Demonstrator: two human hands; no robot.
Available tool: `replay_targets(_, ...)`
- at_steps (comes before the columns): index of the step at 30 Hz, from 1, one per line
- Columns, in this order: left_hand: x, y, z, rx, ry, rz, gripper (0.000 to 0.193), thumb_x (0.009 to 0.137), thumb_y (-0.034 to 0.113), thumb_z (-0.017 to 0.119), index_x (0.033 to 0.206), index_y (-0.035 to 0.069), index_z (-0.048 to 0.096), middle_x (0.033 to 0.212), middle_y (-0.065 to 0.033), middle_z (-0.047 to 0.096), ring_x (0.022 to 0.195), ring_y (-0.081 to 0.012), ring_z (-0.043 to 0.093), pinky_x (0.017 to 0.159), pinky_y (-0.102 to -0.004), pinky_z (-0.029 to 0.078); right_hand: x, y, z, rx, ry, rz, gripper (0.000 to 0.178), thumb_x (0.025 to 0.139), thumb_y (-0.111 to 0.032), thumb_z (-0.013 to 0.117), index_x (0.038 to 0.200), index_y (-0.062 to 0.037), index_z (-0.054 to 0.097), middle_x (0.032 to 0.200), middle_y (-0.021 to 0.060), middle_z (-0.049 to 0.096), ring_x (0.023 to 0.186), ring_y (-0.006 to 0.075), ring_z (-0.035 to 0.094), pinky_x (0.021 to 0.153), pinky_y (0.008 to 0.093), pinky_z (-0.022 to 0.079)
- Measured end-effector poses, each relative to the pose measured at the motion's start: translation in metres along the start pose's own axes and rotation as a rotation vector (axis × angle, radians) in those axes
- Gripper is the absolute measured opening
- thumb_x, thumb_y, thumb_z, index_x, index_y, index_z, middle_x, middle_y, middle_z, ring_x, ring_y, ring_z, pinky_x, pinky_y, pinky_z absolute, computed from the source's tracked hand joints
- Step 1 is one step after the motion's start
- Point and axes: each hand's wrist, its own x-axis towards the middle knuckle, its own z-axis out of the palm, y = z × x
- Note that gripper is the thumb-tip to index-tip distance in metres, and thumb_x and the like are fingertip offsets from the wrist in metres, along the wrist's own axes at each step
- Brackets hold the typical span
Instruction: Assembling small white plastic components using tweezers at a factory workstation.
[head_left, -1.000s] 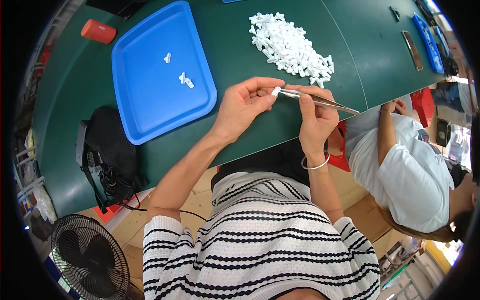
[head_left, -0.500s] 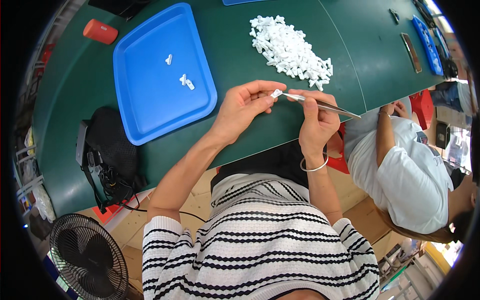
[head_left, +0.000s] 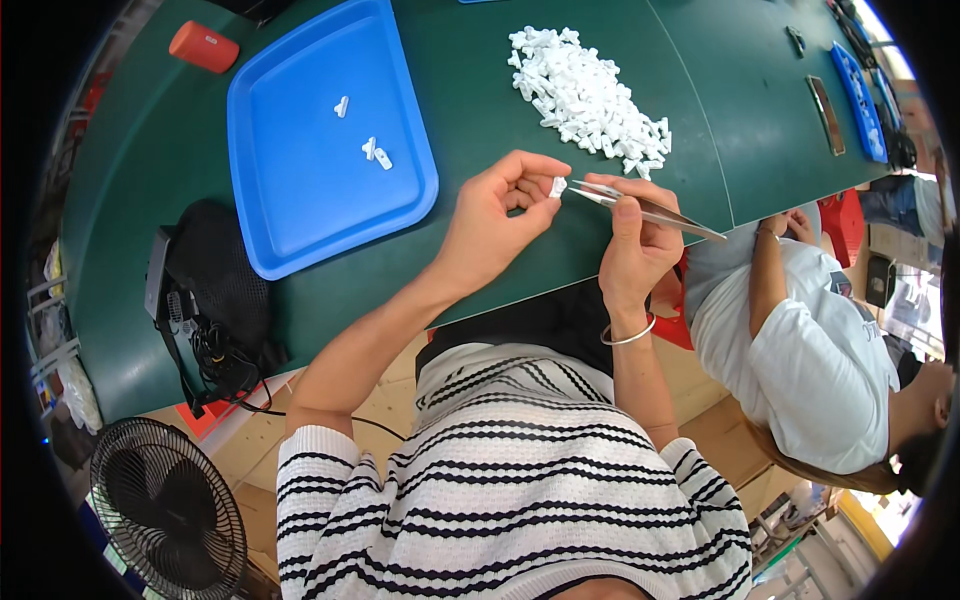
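Between thumb and fingertips, my left hand (head_left: 497, 215) pinches a small white plastic part (head_left: 558, 187) above the table's near edge. My right hand (head_left: 637, 235) is closed around metal tweezers (head_left: 665, 214). Their two tips are spread a little and point at the white part, just to its right. Beyond both hands lies a heap of similar white parts (head_left: 590, 100). A blue tray (head_left: 320, 215) at the left has three white parts lying in it, one (head_left: 341, 106) apart from the other two.
The green table (head_left: 460, 110) also bears an orange-red cylinder (head_left: 204, 46), a black mesh bag (head_left: 215, 270) with cables, a phone (head_left: 825, 115) and another blue tray (head_left: 858, 105). A black fan (head_left: 170, 510) stands at lower left. Someone in a white shirt (head_left: 800, 350) sits at my right.
The tweezer tips have spread and drawn back slightly from the white part. My left fingers have tilted the part more upright.
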Motion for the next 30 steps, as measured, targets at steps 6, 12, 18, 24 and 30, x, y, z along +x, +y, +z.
replay_targets(6, -0.003, -0.007, 0.01, 0.272, 0.085, 0.239, 0.024, 0.08, -0.003, 0.063, 0.104, -0.001, 0.059, 0.082, -0.0046, 0.059, 0.071, -0.0091, 0.057, 0.064, -0.0222, 0.047, -0.002, -0.001, 0.003, -0.082, -0.043, 0.069, 0.012, 0.092, -0.004, 0.057, 0.101, 0.0037, 0.056, 0.098, 0.0182, 0.065, 0.09, 0.0228, 0.065, 0.083, 0.0298, 0.051)
replay_targets(12, -0.004, -0.002, 0.005, 0.387, 0.114, 0.218, 0.029, 0.08, -0.007, 0.062, 0.108, -0.002, 0.059, 0.087, -0.0035, 0.059, 0.076, -0.0076, 0.056, 0.071, -0.0225, 0.049, -0.006, 0.0, 0.004, -0.13, -0.031, 0.076, 0.013, 0.092, -0.003, 0.059, 0.102, 0.004, 0.057, 0.099, 0.0163, 0.066, 0.087, 0.017, 0.064, 0.077, 0.0248, 0.05)
replay_targets(18, -0.005, 0.002, 0.003, 0.446, 0.129, 0.23, 0.029, 0.08, -0.006, 0.062, 0.108, 0.0, 0.061, 0.09, -0.0042, 0.057, 0.079, -0.009, 0.056, 0.073, -0.0235, 0.05, -0.004, 0.001, 0.003, -0.123, -0.044, 0.081, 0.015, 0.091, -0.004, 0.061, 0.103, 0.004, 0.058, 0.099, 0.0143, 0.066, 0.085, 0.0121, 0.062, 0.071, 0.0207, 0.048)
replay_targets(24, -0.002, 0.005, -0.002, 0.497, 0.132, 0.261, 0.028, 0.082, -0.005, 0.061, 0.109, 0.001, 0.061, 0.089, -0.0049, 0.056, 0.081, -0.0106, 0.057, 0.073, -0.0245, 0.05, 0.001, 0.004, 0.008, -0.118, -0.075, 0.08, 0.015, 0.09, -0.002, 0.061, 0.103, 0.0042, 0.058, 0.099, 0.0139, 0.066, 0.085, 0.0136, 0.063, 0.074, 0.0222, 0.049)
replay_targets(30, 0.006, 0.004, 0.011, 0.522, 0.115, 0.277, 0.024, 0.082, -0.006, 0.059, 0.106, -0.001, 0.061, 0.089, -0.0063, 0.057, 0.078, -0.011, 0.057, 0.072, -0.0233, 0.05, 0.002, -0.011, -0.001, -0.294, -0.031, 0.098, 0.01, 0.086, 0.002, 0.063, 0.095, 0.0023, 0.063, 0.099, 0.0102, 0.067, 0.084, 0.0136, 0.063, 0.076, 0.0252, 0.051)
